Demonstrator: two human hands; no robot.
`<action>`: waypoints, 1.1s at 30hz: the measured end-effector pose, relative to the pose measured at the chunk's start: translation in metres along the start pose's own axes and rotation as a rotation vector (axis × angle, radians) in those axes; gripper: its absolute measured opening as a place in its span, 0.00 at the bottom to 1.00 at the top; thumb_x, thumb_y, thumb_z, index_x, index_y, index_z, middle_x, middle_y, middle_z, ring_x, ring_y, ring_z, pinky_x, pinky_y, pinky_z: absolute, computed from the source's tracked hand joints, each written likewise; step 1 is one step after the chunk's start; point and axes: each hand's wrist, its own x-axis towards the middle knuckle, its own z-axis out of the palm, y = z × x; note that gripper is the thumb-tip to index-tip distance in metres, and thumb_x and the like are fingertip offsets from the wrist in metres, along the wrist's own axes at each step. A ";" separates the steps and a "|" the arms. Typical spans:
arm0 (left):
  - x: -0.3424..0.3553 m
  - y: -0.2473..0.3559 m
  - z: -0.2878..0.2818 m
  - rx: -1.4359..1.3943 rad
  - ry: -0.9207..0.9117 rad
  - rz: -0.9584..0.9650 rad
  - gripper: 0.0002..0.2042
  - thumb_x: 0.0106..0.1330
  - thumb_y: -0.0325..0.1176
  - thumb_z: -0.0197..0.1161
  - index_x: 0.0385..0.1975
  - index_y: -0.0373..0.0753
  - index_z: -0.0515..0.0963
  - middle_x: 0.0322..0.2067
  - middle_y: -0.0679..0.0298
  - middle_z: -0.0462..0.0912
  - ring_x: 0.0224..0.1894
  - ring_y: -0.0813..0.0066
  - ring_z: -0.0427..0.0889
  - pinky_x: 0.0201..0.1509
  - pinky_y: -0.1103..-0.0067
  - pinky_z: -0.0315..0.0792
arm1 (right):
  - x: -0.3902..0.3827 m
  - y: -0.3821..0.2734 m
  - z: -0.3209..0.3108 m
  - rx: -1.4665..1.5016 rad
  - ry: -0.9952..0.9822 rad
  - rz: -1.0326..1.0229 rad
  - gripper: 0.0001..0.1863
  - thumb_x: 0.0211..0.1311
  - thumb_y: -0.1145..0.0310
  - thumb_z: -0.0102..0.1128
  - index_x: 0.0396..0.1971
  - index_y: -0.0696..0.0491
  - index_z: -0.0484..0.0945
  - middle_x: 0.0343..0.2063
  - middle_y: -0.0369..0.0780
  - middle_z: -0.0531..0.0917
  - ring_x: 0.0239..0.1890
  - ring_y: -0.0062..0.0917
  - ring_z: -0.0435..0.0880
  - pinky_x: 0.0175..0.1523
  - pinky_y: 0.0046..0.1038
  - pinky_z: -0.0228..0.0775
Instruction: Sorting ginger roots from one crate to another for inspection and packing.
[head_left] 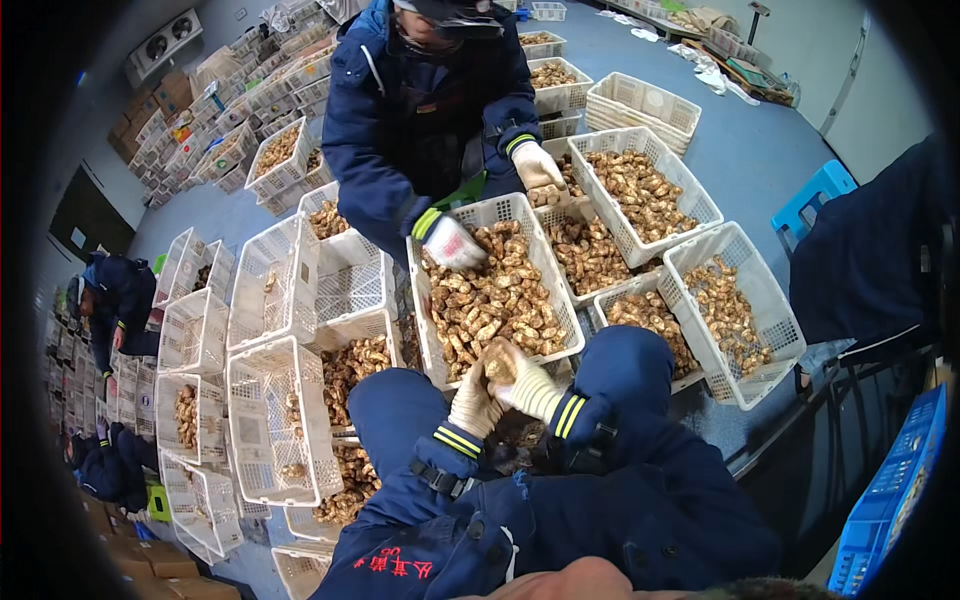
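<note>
Both my hands wear pale knitted gloves and meet in front of my knees, at the near edge of a white plastic crate (566,345). A pale brown mushroom (497,370) is held between them. My left hand (474,404) closes on it from the left, and my right hand (530,386) wraps it from the right. The crate is heaped with brown-and-cream mushrooms (492,297). Across from me a co-worker in dark blue has one gloved hand (455,245) in the same heap and the other gloved hand (538,168) over mushrooms in a crate to the right.
More mushroom crates stand to my right, among them a tilted one (787,335). Stacked white crates (243,420) with a few mushrooms line my left. A blue stool (815,195) and a blue basket (890,500) are farther right. Other people work at far left.
</note>
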 end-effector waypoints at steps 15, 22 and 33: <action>0.043 0.016 -0.060 0.020 0.343 0.042 0.21 0.63 0.42 0.57 0.51 0.38 0.66 0.47 0.56 0.71 0.46 0.61 0.74 0.50 0.69 0.73 | 0.147 0.012 -0.205 0.084 0.315 0.224 0.31 0.58 0.58 0.55 0.58 0.60 0.63 0.53 0.50 0.72 0.54 0.36 0.73 0.56 0.28 0.66; 0.042 0.012 -0.071 0.041 0.374 0.111 0.20 0.64 0.38 0.55 0.54 0.38 0.66 0.44 0.56 0.75 0.41 0.64 0.77 0.44 0.70 0.76 | 0.152 0.046 -0.099 -1.541 -0.390 -0.275 0.15 0.58 0.61 0.54 0.46 0.45 0.75 0.46 0.36 0.78 0.51 0.30 0.74 0.50 0.38 0.67; 0.036 0.014 -0.077 0.006 0.273 0.081 0.24 0.62 0.37 0.58 0.57 0.39 0.63 0.49 0.54 0.72 0.48 0.59 0.75 0.53 0.65 0.72 | 0.146 -0.043 -0.109 -1.471 -0.442 0.074 0.16 0.53 0.58 0.59 0.39 0.49 0.81 0.34 0.39 0.84 0.41 0.29 0.81 0.46 0.31 0.71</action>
